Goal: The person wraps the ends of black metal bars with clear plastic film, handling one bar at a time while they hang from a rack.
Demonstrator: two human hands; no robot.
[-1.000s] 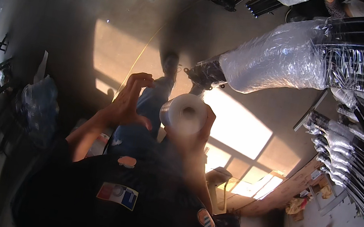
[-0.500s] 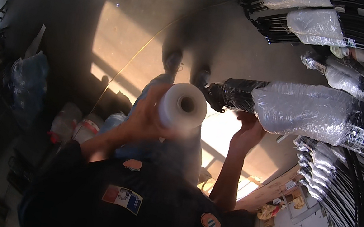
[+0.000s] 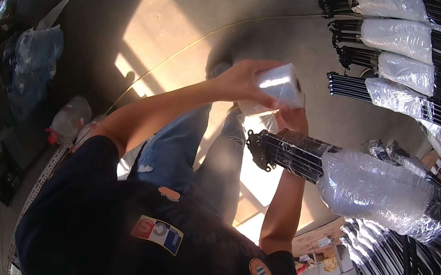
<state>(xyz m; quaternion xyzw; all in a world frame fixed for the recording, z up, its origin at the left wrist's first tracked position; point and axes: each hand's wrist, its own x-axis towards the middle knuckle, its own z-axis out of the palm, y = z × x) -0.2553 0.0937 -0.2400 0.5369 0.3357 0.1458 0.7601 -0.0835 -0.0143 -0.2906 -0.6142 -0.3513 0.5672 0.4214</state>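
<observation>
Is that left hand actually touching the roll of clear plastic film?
Touching. The head view shows the left hand wrapped over the roll of clear film, fingers lying on its side with no gap.

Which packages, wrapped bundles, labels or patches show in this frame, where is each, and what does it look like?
Roll of clear film: in left hand, whitish cylinder.
Wrapped bundle of black rods: centre right, by right hand, clear film.
Wrapped bundles: upper right, in a row.
Plastic bags: left, translucent.
Rectangular patch: dark shirt, red, white, blue.
</observation>
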